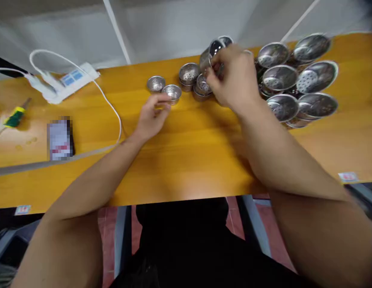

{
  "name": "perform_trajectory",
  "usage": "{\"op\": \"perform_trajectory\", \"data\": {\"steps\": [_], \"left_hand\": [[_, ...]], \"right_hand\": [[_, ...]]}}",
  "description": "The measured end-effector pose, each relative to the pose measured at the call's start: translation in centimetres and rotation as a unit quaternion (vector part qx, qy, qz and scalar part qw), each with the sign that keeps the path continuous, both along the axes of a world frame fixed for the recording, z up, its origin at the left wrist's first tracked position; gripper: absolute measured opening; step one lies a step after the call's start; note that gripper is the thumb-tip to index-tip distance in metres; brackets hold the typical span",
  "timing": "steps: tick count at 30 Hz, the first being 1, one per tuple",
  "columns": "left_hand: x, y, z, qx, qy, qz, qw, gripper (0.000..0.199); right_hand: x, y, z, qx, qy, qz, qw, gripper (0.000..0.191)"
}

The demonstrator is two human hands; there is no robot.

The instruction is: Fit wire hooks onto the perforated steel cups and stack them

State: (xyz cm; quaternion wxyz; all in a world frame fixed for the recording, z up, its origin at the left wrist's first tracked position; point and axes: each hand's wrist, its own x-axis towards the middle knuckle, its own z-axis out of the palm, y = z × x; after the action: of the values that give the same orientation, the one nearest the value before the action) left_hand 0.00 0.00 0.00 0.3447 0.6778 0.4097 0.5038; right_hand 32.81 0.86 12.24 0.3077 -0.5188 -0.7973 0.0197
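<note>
My left hand (153, 117) has its finger and thumb at the near rim of a small perforated metal cup (173, 91), which stands on the table; they look closed on its wall. Another small metal cup (156, 83) sits just behind and to the left. Over the back of the table, my right hand (235, 76) grips a shiny metal cup (205, 60) by its side, tilted, and hides part of it. Below that cup stand two short stacks of small perforated cups, the left stack (188, 74) and the right stack (203, 85).
Several taller metal cups with perforated bottoms (280, 78) crowd the right side. A white power strip (70, 82) with plugs and a trailing white cable (109, 103) lies left. A phone (60, 140) and a yellow-green tool (16, 117) are farther left. A wall rises behind the table.
</note>
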Motion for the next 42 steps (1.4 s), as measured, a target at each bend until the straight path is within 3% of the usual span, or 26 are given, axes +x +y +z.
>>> {"op": "perform_trajectory", "data": {"steps": [3, 6, 8, 9, 11, 14, 17, 19, 20, 24, 28, 33, 38, 42], "left_hand": [[-7.3, 3.3, 2.8, 0.022, -0.058, 0.079, 0.995, 0.058], [-15.6, 5.1, 5.9, 0.073, -0.150, 0.179, 0.970, 0.040], [-19.6, 5.6, 7.3, 0.068, -0.196, 0.194, 0.959, 0.041], [-20.4, 5.7, 7.6, 0.051, -0.203, 0.188, 0.960, 0.040], [-19.1, 5.7, 7.1, 0.023, -0.207, 0.170, 0.963, 0.032], [-12.1, 4.9, 4.6, 0.027, -0.179, 0.144, 0.973, 0.036], [-4.7, 3.2, 2.2, 0.055, -0.128, 0.013, 0.990, 0.040], [-1.8, 1.8, 1.3, 0.026, -0.107, -0.073, 0.991, 0.052], [-1.1, 1.3, 1.1, 0.007, -0.111, -0.074, 0.991, 0.056], [-0.5, 0.0, 1.3, -0.079, -0.129, -0.066, 0.986, 0.058], [-0.4, 0.0, 1.4, -0.171, -0.170, -0.101, 0.965, 0.053], [0.4, 0.4, 2.1, -0.287, -0.240, -0.106, 0.921, 0.029], [1.6, -1.0, 4.7, -0.311, -0.336, -0.061, 0.887, 0.042], [2.5, -1.4, 5.2, -0.300, -0.341, -0.043, 0.890, 0.041]], "right_hand": [[0.1, -0.5, 0.4, 0.010, -0.028, 0.032, 0.999, 0.059], [-0.6, -0.9, 0.7, 0.016, -0.039, 0.066, 0.997, 0.059], [-1.6, -1.1, 0.6, 0.017, -0.024, 0.085, 0.996, 0.058], [-2.3, -1.2, 0.2, 0.014, -0.007, 0.090, 0.996, 0.056], [-3.9, -1.4, -1.0, 0.001, 0.040, 0.103, 0.994, 0.050], [-6.7, -1.7, -4.3, -0.029, 0.119, 0.154, 0.980, 0.048], [-9.1, -2.0, -7.7, -0.082, 0.214, 0.199, 0.953, 0.054], [-10.2, -2.1, -9.0, -0.129, 0.282, 0.210, 0.927, 0.061], [-10.6, -2.1, -9.4, -0.149, 0.315, 0.213, 0.913, 0.065], [-11.1, -1.9, -9.1, -0.208, 0.400, 0.221, 0.865, 0.078], [-10.9, -1.6, -8.9, -0.230, 0.411, 0.253, 0.845, 0.082], [-11.4, -1.8, -10.5, -0.164, 0.354, 0.300, 0.871, 0.080], [-11.6, -2.2, -12.0, -0.102, 0.275, 0.289, 0.911, 0.074], [-11.6, -1.9, -12.3, -0.091, 0.239, 0.275, 0.927, 0.076]]}}
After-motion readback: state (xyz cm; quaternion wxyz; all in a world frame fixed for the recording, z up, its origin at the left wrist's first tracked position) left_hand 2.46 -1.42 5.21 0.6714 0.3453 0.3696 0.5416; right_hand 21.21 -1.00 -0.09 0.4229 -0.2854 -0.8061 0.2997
